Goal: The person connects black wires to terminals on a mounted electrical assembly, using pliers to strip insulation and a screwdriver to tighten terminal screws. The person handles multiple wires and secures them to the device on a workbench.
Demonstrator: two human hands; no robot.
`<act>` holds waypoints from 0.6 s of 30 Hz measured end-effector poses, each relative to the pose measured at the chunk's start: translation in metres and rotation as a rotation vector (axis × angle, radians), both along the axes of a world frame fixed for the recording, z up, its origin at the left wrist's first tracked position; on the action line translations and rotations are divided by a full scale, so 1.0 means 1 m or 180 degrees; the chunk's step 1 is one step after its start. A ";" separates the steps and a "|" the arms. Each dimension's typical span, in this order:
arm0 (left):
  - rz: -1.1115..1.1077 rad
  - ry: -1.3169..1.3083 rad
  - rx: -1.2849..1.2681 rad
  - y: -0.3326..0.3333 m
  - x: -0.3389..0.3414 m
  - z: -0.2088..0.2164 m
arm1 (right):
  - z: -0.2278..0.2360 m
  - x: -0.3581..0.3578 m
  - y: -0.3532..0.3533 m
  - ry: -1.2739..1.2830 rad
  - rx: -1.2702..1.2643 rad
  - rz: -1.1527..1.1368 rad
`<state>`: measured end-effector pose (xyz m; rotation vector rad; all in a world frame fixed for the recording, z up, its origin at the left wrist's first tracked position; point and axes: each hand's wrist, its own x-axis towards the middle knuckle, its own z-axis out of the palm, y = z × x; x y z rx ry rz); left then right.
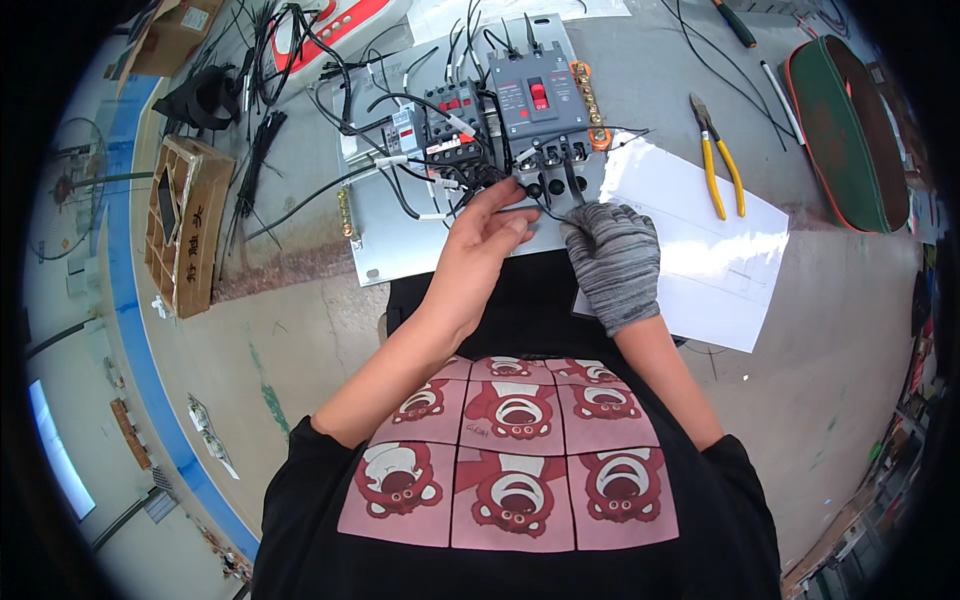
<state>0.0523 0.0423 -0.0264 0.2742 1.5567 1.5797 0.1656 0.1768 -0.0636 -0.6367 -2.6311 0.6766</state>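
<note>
A flat metal mounting plate carries a grey circuit breaker with a red toggle, a contactor and many black wires with white marker sleeves. My bare left hand is at the bundled wires below the contactor, its fingers bent around them; the fingertips are partly lost among the dark wires. My right hand, in a grey knit glove, is closed just below the breaker's lower terminals. It pinches a thin black strip, which looks like a cable tie, running toward my left fingers.
White paper lies on the right under yellow-handled cutting pliers. Farther right is an open green pouch. Toward the left stand a cardboard box, black cable ties and a black strap. A red and white device lies behind.
</note>
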 end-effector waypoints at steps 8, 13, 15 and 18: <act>-0.0977 0.3180 -0.0631 -0.001 -0.005 -0.001 | 0.010 -0.008 0.010 -0.0711 -0.0232 -0.0219; -0.1373 0.4016 -0.0946 0.002 -0.015 -0.007 | 0.020 -0.017 0.018 -0.1151 -0.0225 -0.0305; -0.1365 0.4048 -0.0958 0.000 -0.015 -0.009 | 0.018 -0.019 0.023 -0.1193 -0.0078 -0.0330; -0.1294 0.4126 -0.0987 0.000 -0.015 -0.012 | 0.013 -0.027 0.026 -0.1004 0.0133 -0.0413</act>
